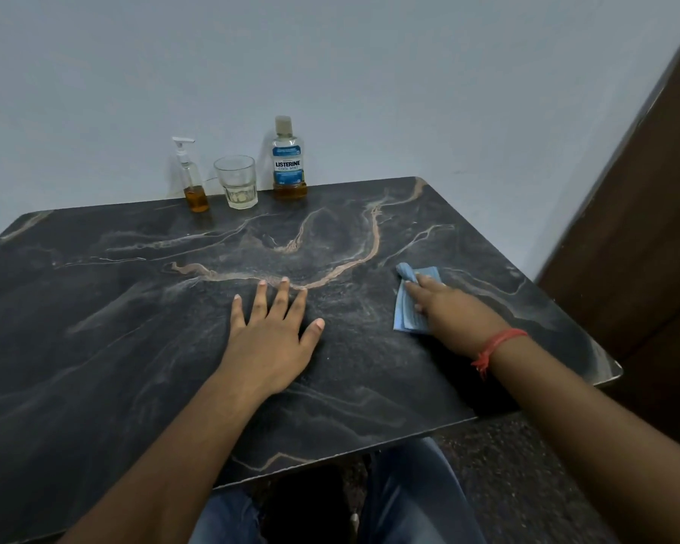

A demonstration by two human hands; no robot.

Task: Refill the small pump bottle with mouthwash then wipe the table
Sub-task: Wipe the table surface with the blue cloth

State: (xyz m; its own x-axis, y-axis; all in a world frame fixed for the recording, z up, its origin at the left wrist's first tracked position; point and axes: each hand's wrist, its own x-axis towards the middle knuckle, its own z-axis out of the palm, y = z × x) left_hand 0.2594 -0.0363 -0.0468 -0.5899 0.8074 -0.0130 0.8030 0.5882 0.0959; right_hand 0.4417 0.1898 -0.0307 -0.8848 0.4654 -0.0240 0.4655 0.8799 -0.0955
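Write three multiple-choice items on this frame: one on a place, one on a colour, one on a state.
1. The glass stands where?
A. between the pump bottle and the mouthwash bottle
B. beside the cloth
C. at the table's near edge

2. The cloth is which colour?
A. red
B. blue
C. white

3. The left hand is how?
A. gripping the glass
B. lifted in air
C. flat on the table, fingers spread

Key: 1 A, it sits mid-row by the wall; 2 B, pale blue under the right hand; 3 C, palm down, holding nothing.

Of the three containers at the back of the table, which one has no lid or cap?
The glass tumbler, standing between the two bottles. The small pump bottle carries its pump head and the Listerine bottle its cap.
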